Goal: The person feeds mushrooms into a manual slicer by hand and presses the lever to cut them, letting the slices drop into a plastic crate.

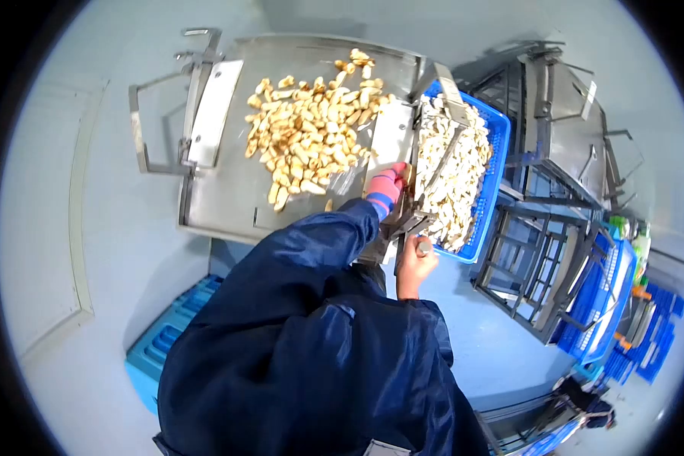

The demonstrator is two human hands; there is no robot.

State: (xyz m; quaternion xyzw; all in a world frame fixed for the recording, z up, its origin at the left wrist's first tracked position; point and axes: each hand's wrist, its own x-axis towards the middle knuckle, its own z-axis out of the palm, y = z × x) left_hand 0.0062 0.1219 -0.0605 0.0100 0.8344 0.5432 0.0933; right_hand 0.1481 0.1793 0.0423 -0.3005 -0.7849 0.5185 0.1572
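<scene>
Filling blue basket [499, 144]: pale slices [452, 167]. Right hand [413, 270] clamped on handle [424, 248]; left hand [387, 188], grip unclear.

Head-worn view — steeply down over the worktable [234, 190]

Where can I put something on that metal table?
The metal table is bare between the far-left pale plate and yellowish pile. It's crowded around the left hand and right hand; slices crowd the blue basket.
</scene>
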